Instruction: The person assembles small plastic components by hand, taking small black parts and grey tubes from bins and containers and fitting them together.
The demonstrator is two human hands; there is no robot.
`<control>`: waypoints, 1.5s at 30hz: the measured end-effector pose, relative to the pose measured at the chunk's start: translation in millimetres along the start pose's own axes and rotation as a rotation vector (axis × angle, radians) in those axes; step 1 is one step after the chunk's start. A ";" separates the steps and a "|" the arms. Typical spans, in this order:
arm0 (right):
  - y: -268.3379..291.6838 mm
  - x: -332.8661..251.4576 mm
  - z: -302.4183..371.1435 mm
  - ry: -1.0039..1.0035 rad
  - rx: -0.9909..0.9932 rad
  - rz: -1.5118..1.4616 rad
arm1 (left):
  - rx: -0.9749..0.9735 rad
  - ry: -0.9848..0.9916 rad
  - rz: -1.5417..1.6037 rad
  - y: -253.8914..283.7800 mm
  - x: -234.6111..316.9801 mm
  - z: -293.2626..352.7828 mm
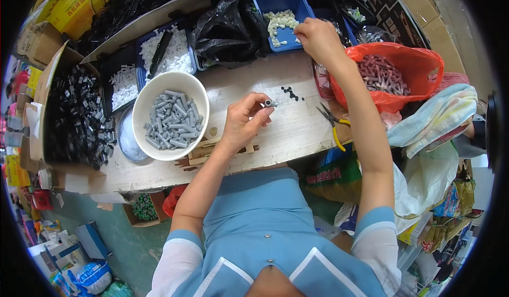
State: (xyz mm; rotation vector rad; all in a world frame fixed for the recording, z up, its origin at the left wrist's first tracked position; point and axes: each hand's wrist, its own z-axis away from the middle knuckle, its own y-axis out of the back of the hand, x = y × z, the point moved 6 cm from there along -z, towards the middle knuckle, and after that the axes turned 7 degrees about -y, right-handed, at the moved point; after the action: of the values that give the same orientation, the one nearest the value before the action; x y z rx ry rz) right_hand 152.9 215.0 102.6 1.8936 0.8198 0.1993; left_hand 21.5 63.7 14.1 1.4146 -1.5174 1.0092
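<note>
Over the middle of the table, my left hand (245, 118) pinches a small grey plastic tube (269, 104) between thumb and fingers, its dark round end showing. My right hand (318, 38) reaches over the right side of a blue tray (258, 1) that holds small cream-coloured pieces (281, 21). Its thumb and fingertips are closed together; what lies between them is too small to make out. Several tiny black parts (290, 92) are scattered on the table between my hands. To the left of my left hand stands a white bowl (139, 124) full of grey tubes (172, 119).
Yellow-handled pliers (335, 126) lie at the right of the worktable (233, 79). A red plastic bag (424, 58) of dull pink parts stands beyond them. A black plastic bag (225, 32), trays of white pieces (164, 53) and a carton of black parts (79, 111) crowd the back and left.
</note>
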 end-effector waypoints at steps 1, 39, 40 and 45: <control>-13.8 4.3 -10.7 -0.021 -0.112 0.206 | -0.002 0.000 -0.002 -0.2 0.4 -0.3; -17.2 -57.5 142.8 -0.108 -0.180 -0.330 | 0.262 -0.005 0.022 22.8 1.7 2.7; -15.1 -61.3 156.1 -0.122 -0.186 -0.379 | 0.252 -0.020 0.051 23.2 1.5 4.6; -8.7 -83.8 208.1 -0.206 -0.387 -0.509 | 0.244 0.029 0.036 19.1 1.3 2.0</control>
State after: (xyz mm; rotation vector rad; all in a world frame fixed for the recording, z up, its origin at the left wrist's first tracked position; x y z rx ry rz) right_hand 185.0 10.4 15.9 1.2747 1.0095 -0.1432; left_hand 2.4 62.3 14.1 1.5361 -1.4408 1.2662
